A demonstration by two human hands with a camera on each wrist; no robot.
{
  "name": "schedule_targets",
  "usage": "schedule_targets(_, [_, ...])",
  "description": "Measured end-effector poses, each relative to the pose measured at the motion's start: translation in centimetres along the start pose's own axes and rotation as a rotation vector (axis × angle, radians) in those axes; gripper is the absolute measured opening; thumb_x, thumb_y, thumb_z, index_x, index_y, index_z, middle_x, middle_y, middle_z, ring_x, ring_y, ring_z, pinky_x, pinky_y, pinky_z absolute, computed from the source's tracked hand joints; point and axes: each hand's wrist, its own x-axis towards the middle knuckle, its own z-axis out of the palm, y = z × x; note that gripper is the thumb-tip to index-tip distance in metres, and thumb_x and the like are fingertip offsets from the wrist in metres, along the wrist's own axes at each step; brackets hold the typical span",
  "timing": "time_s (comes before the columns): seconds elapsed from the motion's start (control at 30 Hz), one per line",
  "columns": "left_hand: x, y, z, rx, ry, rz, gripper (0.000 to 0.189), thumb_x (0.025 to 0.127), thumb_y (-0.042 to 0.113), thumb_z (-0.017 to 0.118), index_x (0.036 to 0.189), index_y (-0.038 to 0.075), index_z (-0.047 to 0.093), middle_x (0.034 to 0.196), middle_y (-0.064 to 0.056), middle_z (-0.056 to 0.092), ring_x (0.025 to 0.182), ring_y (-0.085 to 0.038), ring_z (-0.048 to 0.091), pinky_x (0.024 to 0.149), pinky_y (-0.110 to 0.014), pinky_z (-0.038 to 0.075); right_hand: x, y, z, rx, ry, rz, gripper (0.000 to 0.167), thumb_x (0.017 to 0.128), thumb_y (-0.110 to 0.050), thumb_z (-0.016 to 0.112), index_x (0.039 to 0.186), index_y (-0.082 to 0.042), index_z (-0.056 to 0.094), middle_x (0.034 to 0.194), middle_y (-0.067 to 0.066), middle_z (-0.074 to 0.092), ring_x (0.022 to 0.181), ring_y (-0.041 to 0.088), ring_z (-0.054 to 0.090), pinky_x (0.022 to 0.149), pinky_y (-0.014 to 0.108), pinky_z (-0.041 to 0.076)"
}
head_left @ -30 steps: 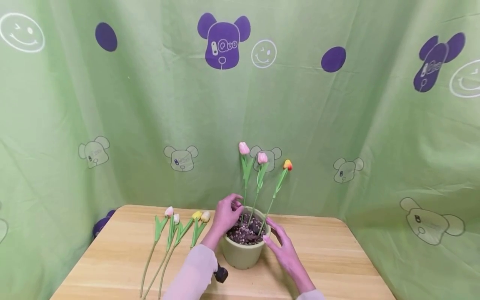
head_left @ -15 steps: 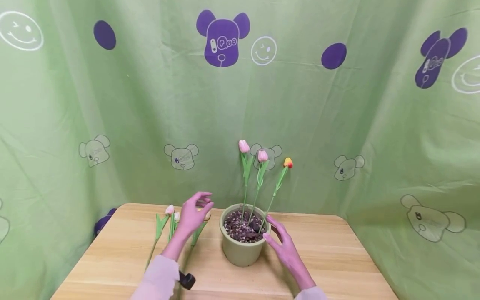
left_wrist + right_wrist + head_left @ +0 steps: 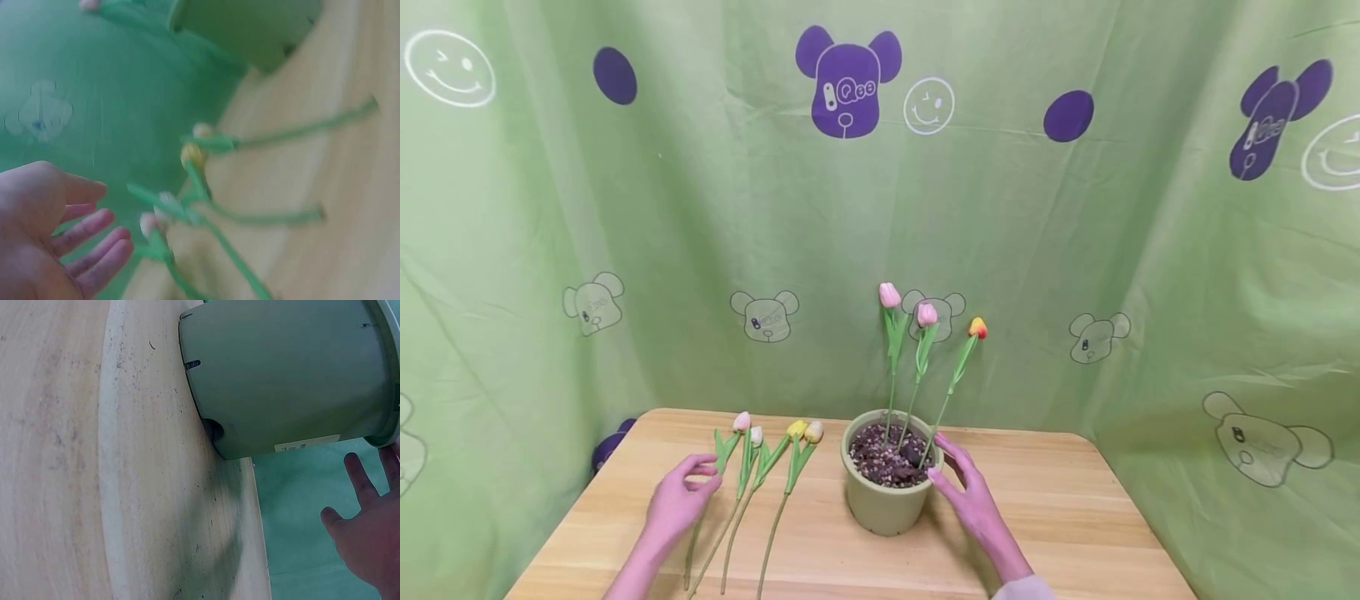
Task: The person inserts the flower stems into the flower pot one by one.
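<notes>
In the head view a green flower pot (image 3: pixel 886 510) filled with dark, speckled soil (image 3: pixel 880 457) stands on the table. Two pink tulips (image 3: pixel 890 296) and one orange-red tulip (image 3: pixel 977 328) rise from it, the orange-red one leaning right. My right hand (image 3: pixel 972 502) touches the right side of the rim with spread fingers; the right wrist view has its fingertips at the pot's lip. Left of the pot lie several loose tulips, among them a yellow tulip (image 3: pixel 797 429) and a pale pink tulip (image 3: pixel 742 422). My left hand (image 3: pixel 679 500) hovers beside the pale pink one, fingers relaxed, holding nothing.
The wooden table (image 3: pixel 1037 517) has rounded back corners. Behind and around it hangs a green curtain (image 3: pixel 700 208) printed with bear heads and smiley faces. In the right wrist view small dark specks dot the tabletop near the pot's base.
My left hand has gone from above the pot's soil, across the loose tulips, to their left side. My right hand stays at the rim, and the planted tulips stand as before.
</notes>
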Motion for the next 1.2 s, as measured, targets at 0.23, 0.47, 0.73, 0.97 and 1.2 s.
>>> schedule_targets(0.23, [-1.4,-3.2,-1.4,0.036,-0.054,-0.11,0.051,0.094,0.021,0.074,0.138,0.001,0.058,0.125,-0.024,0.069,0.094,-0.027,0.073,0.069,-0.033,0.06,0.0,0.2,0.0,0.012,-0.001,0.006,0.06,0.102,-0.022,0.066,0.157,-0.015,0.042,0.163,0.016,0.038,0.149,0.048,0.035,0.125,0.064,0.021])
schedule_targets(0.47, [-1.4,-4.3,-1.0,0.05,-0.077,-0.122,0.05,0.089,0.014,0.075,0.133,-0.003,0.059,0.116,-0.022,0.071,0.095,-0.029,0.071,0.069,-0.035,0.064,0.0,0.1,0.0,0.005,-0.002,0.0,0.061,0.102,-0.022,0.066,0.157,-0.013,0.042,0.163,0.017,0.038,0.149,0.047,0.036,0.125,0.063,0.021])
schedule_targets(0.73, [-0.6,-4.3,0.0,0.217,-0.059,-0.06,0.057,0.071,0.01,0.083,0.125,0.0,0.066,0.1,-0.007,0.077,0.094,-0.03,0.07,0.086,-0.056,0.053,-0.2,0.2,0.0,0.0,0.004,0.011,0.061,0.102,-0.025,0.065,0.157,-0.015,0.041,0.164,0.015,0.036,0.15,0.047,0.034,0.125,0.064,0.02])
schedule_targets(0.97, [-0.9,-4.1,0.4,0.216,-0.07,-0.073,0.047,0.069,0.003,0.081,0.115,-0.001,0.07,0.089,-0.004,0.076,0.08,-0.021,0.07,0.082,-0.053,0.054,-1.0,0.1,0.1,0.013,-0.006,0.039,0.061,0.102,-0.027,0.066,0.157,-0.018,0.041,0.166,0.013,0.035,0.151,0.045,0.034,0.125,0.065,0.02])
schedule_targets(1.2, [-0.7,-3.1,-0.2,0.198,-0.122,-0.121,0.04,0.075,0.006,0.078,0.113,-0.001,0.071,0.072,0.001,0.074,0.067,-0.016,0.066,0.065,-0.031,0.044,-0.2,-0.2,-0.2,0.01,-0.017,0.017,0.062,0.102,-0.029,0.065,0.158,-0.019,0.041,0.166,0.01,0.035,0.151,0.044,0.035,0.125,0.065,0.021])
